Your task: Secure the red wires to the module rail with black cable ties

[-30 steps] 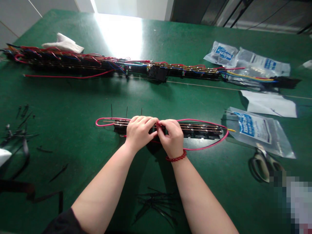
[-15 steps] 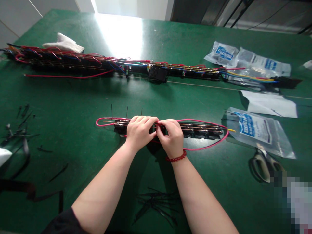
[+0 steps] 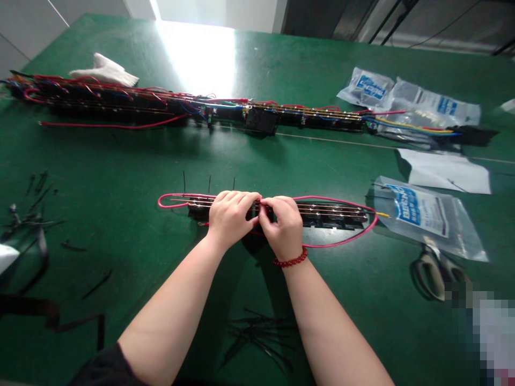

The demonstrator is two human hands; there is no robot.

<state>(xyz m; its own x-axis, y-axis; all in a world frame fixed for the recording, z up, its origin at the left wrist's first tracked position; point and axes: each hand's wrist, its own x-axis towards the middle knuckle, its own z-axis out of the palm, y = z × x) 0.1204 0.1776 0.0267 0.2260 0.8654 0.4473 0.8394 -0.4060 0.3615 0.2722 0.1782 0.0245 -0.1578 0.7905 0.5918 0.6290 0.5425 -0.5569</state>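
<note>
Pink wire (image 3: 341,244) runs in a long loop around the strip of black blocks (image 3: 333,217) on the green bench (image 3: 100,161), and your hands sit at the middle of that strip. Your left hand (image 3: 231,219) and right hand (image 3: 284,228) are both closed, curled over the blocks with the fingers (image 3: 245,199) meeting at the pink wire; exactly what they pinch there is hidden beneath them. (A red bead bracelet (image 3: 290,261) circles your right wrist.) Three black cable ties (image 3: 184,183) stand up along the strip's far side, their tails uncut, and thin brass rods (image 3: 330,208) run along its top. So far the strip carries only the wire, the rods and those ties, while the long harness (image 3: 261,119) well beyond it is thick with red, blue and yellow wires. Nearer you than the strip lies a loose bunch of black cable ties (image 3: 257,335). Well left of the strip are scattered black offcuts (image 3: 36,203); to its right sit a clear plastic bag (image 3: 418,214) and, just below that, scissors (image 3: 432,273).
</note>
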